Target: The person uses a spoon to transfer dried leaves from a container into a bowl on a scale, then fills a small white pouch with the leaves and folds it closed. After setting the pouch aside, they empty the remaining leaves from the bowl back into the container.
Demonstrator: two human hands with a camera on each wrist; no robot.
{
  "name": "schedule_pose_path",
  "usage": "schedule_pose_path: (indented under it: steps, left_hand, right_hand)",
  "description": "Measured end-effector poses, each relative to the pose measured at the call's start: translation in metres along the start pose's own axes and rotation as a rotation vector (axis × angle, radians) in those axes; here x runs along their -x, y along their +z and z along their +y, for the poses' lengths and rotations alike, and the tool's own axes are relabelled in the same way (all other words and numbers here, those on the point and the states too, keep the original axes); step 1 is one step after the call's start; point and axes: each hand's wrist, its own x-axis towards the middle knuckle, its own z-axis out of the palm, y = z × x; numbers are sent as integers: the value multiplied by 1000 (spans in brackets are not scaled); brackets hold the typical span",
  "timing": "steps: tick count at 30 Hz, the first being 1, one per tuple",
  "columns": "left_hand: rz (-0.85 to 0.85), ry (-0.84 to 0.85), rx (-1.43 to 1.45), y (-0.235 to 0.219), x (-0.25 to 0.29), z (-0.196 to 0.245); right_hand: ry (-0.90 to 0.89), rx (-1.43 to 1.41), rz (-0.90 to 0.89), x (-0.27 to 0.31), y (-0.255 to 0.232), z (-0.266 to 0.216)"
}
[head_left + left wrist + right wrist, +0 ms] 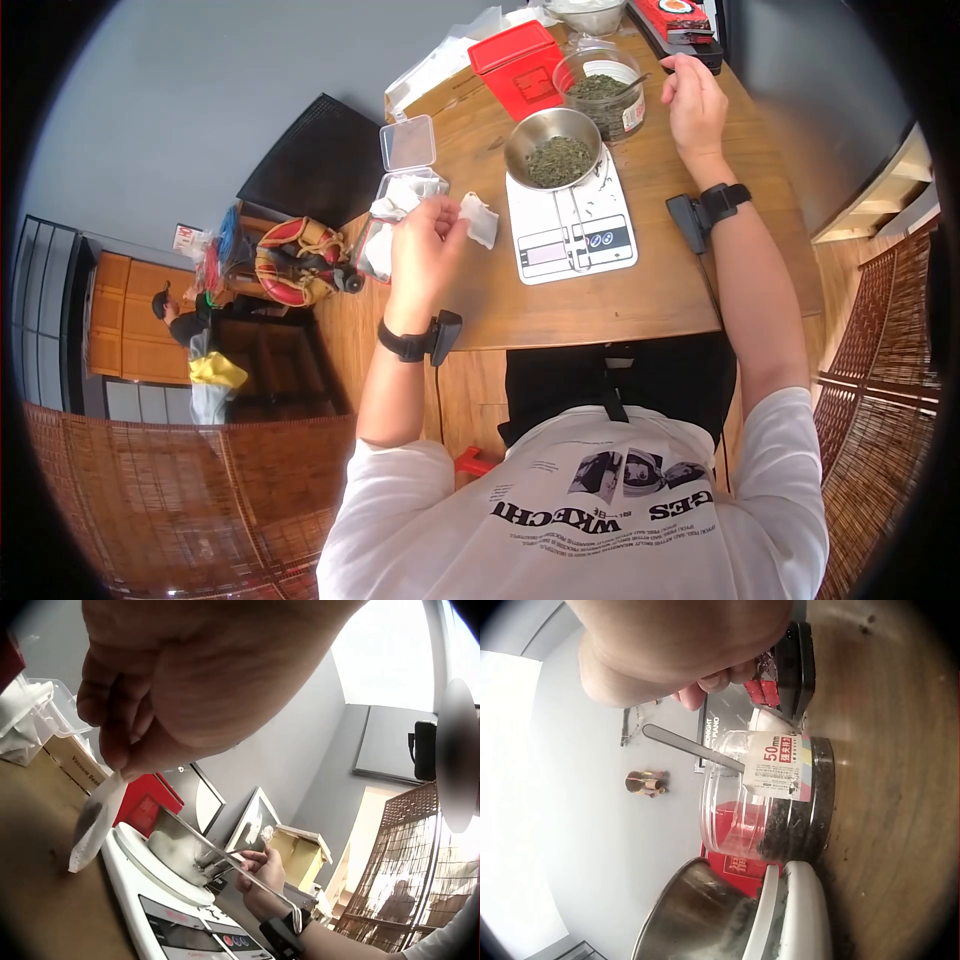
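Observation:
Between thumb and fingertips, my left hand (424, 255) pinches a small white tea bag (480, 222) just left of the scale. Dark contents show through the lower part of the tea bag (91, 825) in the left wrist view. My right hand (697, 112) is raised beside the clear jar (776, 769) of dried leaves, its fingers loosely bent and holding nothing. A spoon (681, 741) leans in that jar, its handle apart from the hand. On the white kitchen scale (590, 262) sits a steel bowl (517, 152) with a long handle, dried leaves inside.
Left of the scale stands an open clear plastic box (408, 143) with white bags in and around it. A red tin (520, 75) is behind the bowl, with a glass bowl (592, 15) farther back. A red packet (678, 18) lies at the far right corner.

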Motion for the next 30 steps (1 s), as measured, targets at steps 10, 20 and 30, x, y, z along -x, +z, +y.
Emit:
schedule_pose_path:
  steps: [10,20,30]
  left_hand:
    - [-41,-3,-53,2,6,-2]
    - [-53,67,-109,1,4,-3]
    - [-71,16,339,13,0,-27]
  right_hand:
    - [4,-3,-7,0,0,0]
    - [-35,35,-17,0,1,5]
    - [-9,37,-8,0,1,1]
